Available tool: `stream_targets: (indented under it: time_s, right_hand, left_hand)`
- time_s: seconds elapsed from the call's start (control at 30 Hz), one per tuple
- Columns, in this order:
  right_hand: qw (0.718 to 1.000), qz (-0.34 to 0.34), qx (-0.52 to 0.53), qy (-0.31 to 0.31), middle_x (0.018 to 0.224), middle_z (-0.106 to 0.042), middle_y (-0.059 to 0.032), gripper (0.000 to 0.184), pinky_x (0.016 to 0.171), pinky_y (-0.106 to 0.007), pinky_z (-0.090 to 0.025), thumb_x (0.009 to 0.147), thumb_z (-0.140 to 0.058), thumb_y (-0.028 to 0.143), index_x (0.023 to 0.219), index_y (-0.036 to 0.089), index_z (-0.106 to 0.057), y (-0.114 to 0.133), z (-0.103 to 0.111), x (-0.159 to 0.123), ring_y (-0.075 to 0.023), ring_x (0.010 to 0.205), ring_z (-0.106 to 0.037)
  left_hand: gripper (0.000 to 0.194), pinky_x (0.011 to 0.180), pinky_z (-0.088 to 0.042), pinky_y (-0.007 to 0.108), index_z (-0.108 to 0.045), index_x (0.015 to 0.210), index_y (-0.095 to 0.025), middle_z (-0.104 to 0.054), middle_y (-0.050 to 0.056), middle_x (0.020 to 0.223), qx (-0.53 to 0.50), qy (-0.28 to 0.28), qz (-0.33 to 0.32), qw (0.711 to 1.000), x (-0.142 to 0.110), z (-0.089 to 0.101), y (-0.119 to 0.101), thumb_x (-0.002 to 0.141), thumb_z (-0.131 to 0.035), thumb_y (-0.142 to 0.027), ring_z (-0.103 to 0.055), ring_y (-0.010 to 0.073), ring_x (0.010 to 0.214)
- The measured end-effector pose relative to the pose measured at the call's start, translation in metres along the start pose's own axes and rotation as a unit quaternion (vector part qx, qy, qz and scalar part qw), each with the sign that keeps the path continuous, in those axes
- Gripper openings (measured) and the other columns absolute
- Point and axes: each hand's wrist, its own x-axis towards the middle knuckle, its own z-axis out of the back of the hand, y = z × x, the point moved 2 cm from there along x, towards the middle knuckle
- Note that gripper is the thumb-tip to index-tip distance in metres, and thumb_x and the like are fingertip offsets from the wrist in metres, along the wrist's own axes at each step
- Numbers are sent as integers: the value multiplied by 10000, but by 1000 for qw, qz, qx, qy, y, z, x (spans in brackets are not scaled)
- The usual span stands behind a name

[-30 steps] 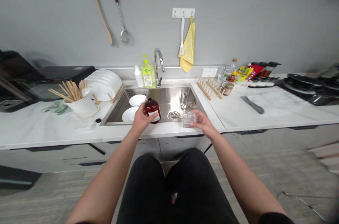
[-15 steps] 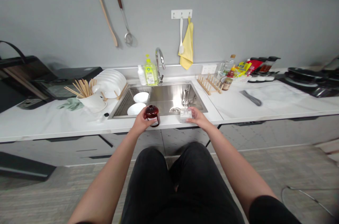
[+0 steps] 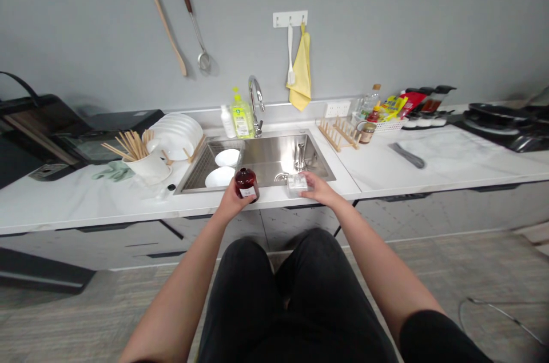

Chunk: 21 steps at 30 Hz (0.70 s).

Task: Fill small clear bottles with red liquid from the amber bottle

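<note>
Left hand [image 3: 231,202] found closed around a dark red bottle [image 3: 247,184], fingers low on the body, label left showing, bottle upright at the front sink rim. Right hand [image 3: 316,189] found partly open, fingers laid on a small clear box [image 3: 297,184] at the same rim; firmness of hold not determinable. Upright carry judged sound. Inside the steel sink [image 3: 268,160]: two white bowls [image 3: 220,177] on a wire rack [image 3: 194,172]. Left of it: white mug [image 3: 146,167] packed with wooden chopsticks [image 3: 132,144].
</note>
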Motion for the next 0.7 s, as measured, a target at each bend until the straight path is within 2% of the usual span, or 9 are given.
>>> stream_targets:
  time_s: [0.13,0.23,0.3,0.4,0.47,0.5,0.57,0.63,0.7]
  right_hand:
    - [999,-17,32,-3,1356,-790,-61,768,1210,-537,-589,736,-980,417,1428,307,-668,0,-1,0,-309,1247,-778]
    - [999,-24,46,10,1368,-783,-62,766,1223,-529,-574,733,-980,412,1421,305,-662,0,-1,0,-299,1260,-773]
    - [999,-28,42,10,1353,-785,-62,767,1231,-541,-566,729,-981,411,1418,298,-663,0,0,0,-299,1253,-772]
    - [999,-31,25,10,1360,-784,-65,757,1244,-562,-551,745,-976,407,1424,298,-662,1,1,0,-304,1249,-773]
    - [999,-27,18,15,1373,-784,-70,741,1249,-564,-545,768,-966,399,1433,296,-655,2,1,-1,-309,1261,-773]
    - [999,-24,16,17,1375,-786,-73,731,1247,-563,-546,777,-961,395,1433,294,-652,3,1,-1,-312,1264,-774]
    - [1000,-19,12,17,1378,-788,-79,723,1240,-561,-553,783,-955,393,1429,288,-647,5,0,-2,-318,1268,-776]
    - [1000,-17,9,11,1377,-789,-84,728,1232,-566,-561,779,-953,397,1427,282,-641,6,-1,-3,-324,1257,-782]
    - [1000,-17,4,6,1369,-791,-88,734,1222,-575,-570,771,-952,395,1424,279,-637,7,-2,-3,-331,1240,-790]
  left_hand:
    - [1083,1088,-659,576,-502,1640,-180,-748,219,1469,-19,-4,-6,1000,-3,-1,7,730,-1019,-458,-778,396,1300]
    - [1255,1193,-600,592,-373,1752,-236,-591,254,1688,-42,-20,-35,998,-7,0,15,714,-1047,-443,-666,424,1500]
    - [1296,1265,-539,601,-337,1780,-274,-498,252,1774,-56,-19,-54,997,-10,3,20,713,-1052,-445,-577,433,1599]
    - [1155,1297,-502,596,-400,1756,-295,-529,224,1753,-115,-28,-75,990,-14,10,24,768,-975,-456,-570,423,1608]
    - [975,1262,-532,575,-476,1701,-298,-582,201,1703,-150,-66,-81,983,-16,20,25,817,-859,-446,-617,402,1560]
    - [889,1233,-553,557,-520,1657,-288,-610,193,1670,-146,-99,-74,982,-17,28,26,825,-801,-428,-642,390,1530]
    - [750,1164,-592,502,-597,1549,-252,-680,175,1573,-68,-185,-26,980,-20,50,28,820,-702,-391,-693,357,1451]
    - [665,1090,-616,461,-645,1454,-213,-757,156,1404,56,-268,51,960,-25,83,28,807,-643,-366,-746,329,1320]
    - [627,1052,-614,489,-682,1401,-168,-784,148,1203,120,-302,101,940,-29,121,24,802,-640,-351,-764,337,1164]
